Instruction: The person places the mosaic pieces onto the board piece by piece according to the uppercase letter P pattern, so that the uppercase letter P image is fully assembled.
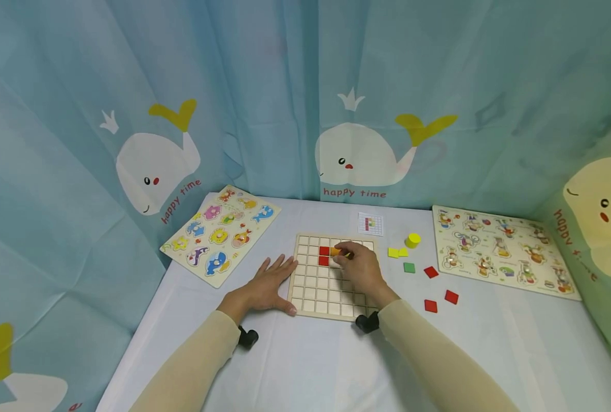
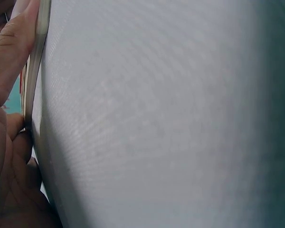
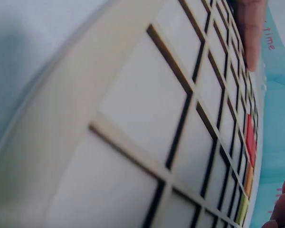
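Observation:
A wooden grid board (image 1: 311,309) lies flat on the table, with two red tiles (image 1: 324,261) one behind the other in its cells. Over the board's far half, my right hand (image 1: 361,269) bends its thumb and fingertips around an orange-looking tile (image 1: 334,252) beside the red ones. In the right wrist view an orange tile (image 3: 248,180) and a yellow tile (image 3: 242,210) sit in line with a red one, near curled fingers (image 3: 283,206). My left hand (image 1: 269,287) has its fingers spread and touches the board's left edge; the left wrist view shows its thumb (image 2: 12,47) against the rim.
Right of the board are two yellow tiles (image 1: 397,252), a green tile (image 1: 409,268), several loose red tiles (image 1: 431,306) and a yellow cylinder (image 1: 413,240). A pattern card (image 1: 371,224) lies behind. Picture puzzle boards stand left (image 1: 220,236) and right (image 1: 506,252), before a whale-print curtain (image 1: 264,86).

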`<action>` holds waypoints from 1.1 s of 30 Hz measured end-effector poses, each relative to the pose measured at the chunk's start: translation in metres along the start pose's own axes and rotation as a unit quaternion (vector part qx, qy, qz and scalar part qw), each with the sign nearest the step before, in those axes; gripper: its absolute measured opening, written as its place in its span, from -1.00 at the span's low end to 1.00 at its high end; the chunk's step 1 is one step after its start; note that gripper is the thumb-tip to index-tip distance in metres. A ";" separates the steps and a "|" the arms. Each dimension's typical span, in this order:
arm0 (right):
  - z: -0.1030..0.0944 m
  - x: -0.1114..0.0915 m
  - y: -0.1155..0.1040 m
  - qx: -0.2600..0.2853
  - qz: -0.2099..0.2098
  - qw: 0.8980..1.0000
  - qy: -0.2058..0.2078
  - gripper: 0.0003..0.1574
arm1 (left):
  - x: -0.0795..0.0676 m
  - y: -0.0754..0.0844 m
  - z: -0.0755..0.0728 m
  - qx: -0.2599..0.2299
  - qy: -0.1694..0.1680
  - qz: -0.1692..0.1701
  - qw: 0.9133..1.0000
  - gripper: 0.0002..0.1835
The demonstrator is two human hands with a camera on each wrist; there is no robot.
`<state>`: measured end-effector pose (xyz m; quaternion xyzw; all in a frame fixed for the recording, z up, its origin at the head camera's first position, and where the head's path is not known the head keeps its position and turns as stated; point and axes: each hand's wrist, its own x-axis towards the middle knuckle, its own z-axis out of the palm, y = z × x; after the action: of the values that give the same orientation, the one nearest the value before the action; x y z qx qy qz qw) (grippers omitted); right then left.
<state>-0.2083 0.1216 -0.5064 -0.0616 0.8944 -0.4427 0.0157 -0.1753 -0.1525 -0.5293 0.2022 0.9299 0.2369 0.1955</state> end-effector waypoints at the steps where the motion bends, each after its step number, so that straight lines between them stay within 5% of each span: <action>1: -0.002 -0.001 0.000 0.000 -0.002 1.000 0.001 -0.62 | 0.000 0.000 0.000 -0.001 0.001 -0.001 1.000 0.41; 33: -0.137 -0.070 0.069 -0.077 0.029 0.995 0.064 -0.47 | -0.001 -0.001 0.000 0.008 0.002 0.007 1.000 0.39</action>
<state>-0.1565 0.2801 -0.4795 -0.0081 0.9262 -0.3754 -0.0338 -0.1749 -0.1535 -0.5299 0.2095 0.9308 0.2309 0.1909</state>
